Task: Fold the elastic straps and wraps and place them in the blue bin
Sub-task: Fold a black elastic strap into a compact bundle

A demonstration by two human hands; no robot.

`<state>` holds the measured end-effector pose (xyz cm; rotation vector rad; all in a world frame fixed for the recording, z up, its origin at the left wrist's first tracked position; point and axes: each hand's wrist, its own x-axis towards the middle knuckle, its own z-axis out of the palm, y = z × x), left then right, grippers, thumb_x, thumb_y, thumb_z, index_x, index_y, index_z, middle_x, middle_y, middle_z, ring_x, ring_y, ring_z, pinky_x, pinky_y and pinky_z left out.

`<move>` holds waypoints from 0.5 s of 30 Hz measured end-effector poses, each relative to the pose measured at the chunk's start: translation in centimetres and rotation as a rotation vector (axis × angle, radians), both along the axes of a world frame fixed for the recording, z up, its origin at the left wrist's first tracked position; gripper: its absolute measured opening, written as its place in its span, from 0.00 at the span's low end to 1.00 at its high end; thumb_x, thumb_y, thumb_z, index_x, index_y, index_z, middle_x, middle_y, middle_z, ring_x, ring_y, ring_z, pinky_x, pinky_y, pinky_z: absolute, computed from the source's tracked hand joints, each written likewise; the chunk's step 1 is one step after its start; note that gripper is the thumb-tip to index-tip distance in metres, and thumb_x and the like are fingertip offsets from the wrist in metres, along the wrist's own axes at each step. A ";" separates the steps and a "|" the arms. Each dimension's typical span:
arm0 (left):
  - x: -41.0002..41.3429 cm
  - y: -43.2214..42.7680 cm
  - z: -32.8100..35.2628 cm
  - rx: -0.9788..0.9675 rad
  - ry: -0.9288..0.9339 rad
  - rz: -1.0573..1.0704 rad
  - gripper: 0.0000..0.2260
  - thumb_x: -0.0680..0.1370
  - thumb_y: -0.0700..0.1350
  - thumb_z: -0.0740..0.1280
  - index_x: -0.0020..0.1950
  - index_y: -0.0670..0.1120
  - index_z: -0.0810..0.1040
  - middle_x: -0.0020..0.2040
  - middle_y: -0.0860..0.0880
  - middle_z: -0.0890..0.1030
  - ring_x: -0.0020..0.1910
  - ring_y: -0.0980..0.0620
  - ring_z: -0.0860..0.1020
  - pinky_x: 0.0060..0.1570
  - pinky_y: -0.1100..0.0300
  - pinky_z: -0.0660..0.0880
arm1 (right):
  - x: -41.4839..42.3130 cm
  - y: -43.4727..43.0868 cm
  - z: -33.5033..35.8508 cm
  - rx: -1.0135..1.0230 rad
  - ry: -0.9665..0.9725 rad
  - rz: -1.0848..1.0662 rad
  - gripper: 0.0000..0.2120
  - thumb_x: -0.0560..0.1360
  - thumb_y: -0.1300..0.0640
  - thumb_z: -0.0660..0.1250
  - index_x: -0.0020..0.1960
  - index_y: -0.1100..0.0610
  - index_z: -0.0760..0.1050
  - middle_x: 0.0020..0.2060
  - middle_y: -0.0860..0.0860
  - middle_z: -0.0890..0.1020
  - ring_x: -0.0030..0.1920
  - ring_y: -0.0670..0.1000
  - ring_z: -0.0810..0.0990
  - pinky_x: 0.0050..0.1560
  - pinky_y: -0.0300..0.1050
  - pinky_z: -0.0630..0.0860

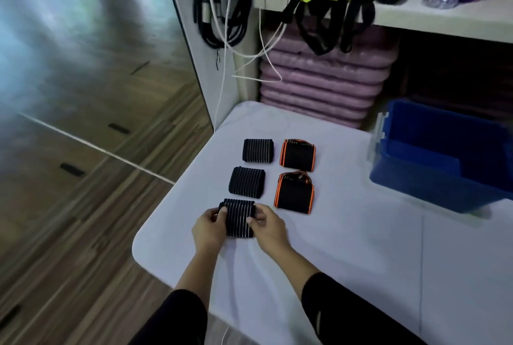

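While the striped wrap (240, 218) lies at the near-left edge of the table (388, 247), it is pinched from both sides: the left hand (208, 226) has fingers closed on its left edge, and the right hand (268, 223) has thumb and fingers closed on its right edge. 2 more striped wraps (247, 180) (258, 150) are laid folded in a column behind it, and 2 orange-edged wraps (294, 194) (299, 155) are set in a second column just beside them. The bin (433, 180) is placed well apart on the right, and no wraps can be seen in the part of its floor that shows.

A fold appears to be being finished or squared. Several risks are judged from here. If the grip is released before the layers are pressed flat, the elastic may spring open. Because the wrap is held close to the table's corner, it could be knocked to the floor by a careless release. When the pieces are carried across to the bin, the folds may be loosened unless each is kept squeezed.
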<state>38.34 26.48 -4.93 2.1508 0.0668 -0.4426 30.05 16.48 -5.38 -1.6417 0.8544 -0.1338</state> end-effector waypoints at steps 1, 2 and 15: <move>0.1 -0.1 -0.2 0.010 -0.013 -0.014 0.14 0.78 0.50 0.62 0.57 0.43 0.79 0.51 0.44 0.82 0.51 0.47 0.78 0.50 0.60 0.70 | 0.2 0.0 -0.2 -0.018 0.000 -0.009 0.18 0.76 0.60 0.65 0.65 0.58 0.71 0.56 0.55 0.79 0.47 0.46 0.76 0.45 0.30 0.70; 0.2 -0.1 -0.3 0.016 -0.032 -0.023 0.14 0.78 0.50 0.62 0.58 0.44 0.78 0.51 0.44 0.82 0.52 0.46 0.78 0.50 0.60 0.70 | 0.2 0.1 -0.3 -0.031 -0.002 -0.019 0.18 0.76 0.59 0.66 0.65 0.57 0.70 0.56 0.54 0.79 0.47 0.46 0.76 0.43 0.28 0.70; -1.0 0.7 -1.1 0.048 -0.187 -0.231 0.18 0.79 0.45 0.62 0.69 0.48 0.70 0.57 0.44 0.77 0.59 0.46 0.74 0.54 0.63 0.65 | -0.8 1.0 -1.0 -0.065 0.001 -0.064 0.18 0.75 0.56 0.67 0.64 0.53 0.71 0.50 0.53 0.80 0.44 0.48 0.77 0.40 0.28 0.71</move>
